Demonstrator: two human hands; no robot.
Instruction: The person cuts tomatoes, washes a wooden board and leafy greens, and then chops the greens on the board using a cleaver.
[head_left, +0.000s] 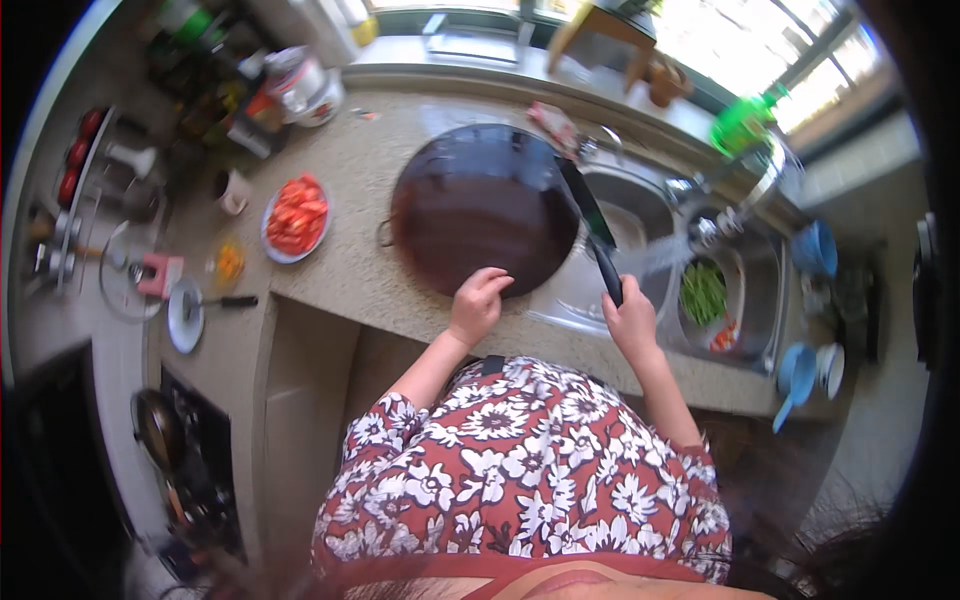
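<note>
My right hand (631, 315) grips the black handle of a kitchen knife (589, 202). Its broad, dark blade points away from me, over the board's right edge and the left sink basin (637, 199). My left hand (480, 300) is at the near edge of a large, round, dark cutting board (484, 210), its fingers loosely curled and no object visible in them. The board's surface looks wet and shiny, with nothing lying on it. Left of the board is a white plate (285, 257) heaped with cut tomatoes (298, 217).
Water runs from the faucet (709, 229). Green vegetables (703, 292) and red scraps (725, 336) lie in the right basin (769, 315). A blue dipper (796, 373) stands right. Leftward are a mug (234, 191), a small bowl of yellow food (229, 262), and a white dish (185, 319) with a black-handled utensil.
</note>
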